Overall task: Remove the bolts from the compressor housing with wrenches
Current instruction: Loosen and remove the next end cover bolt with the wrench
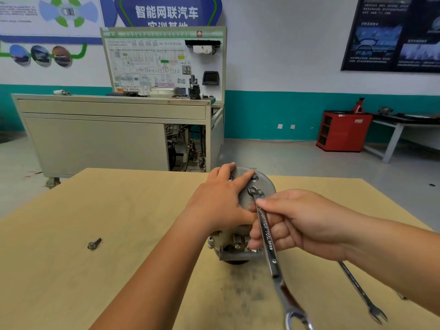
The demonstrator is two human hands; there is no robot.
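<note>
Compressor housing (pixel 266 184), round dull metal, polished wrench (pixel 267 235) seemingly ringing bolt (pixel 257 192)

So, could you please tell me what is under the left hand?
The left hand lies flat on the compressor housing; a bolt shows beside its index fingertip. Anything beneath the palm is covered.

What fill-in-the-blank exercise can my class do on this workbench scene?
1. The ____ hand grips the wrench in use.
2. The left hand rests on the ____.
3. A loose ____ lies far left of the hands.
4. The spare wrench lies on the ____.
Missing words: right; housing; bolt; table.
</note>
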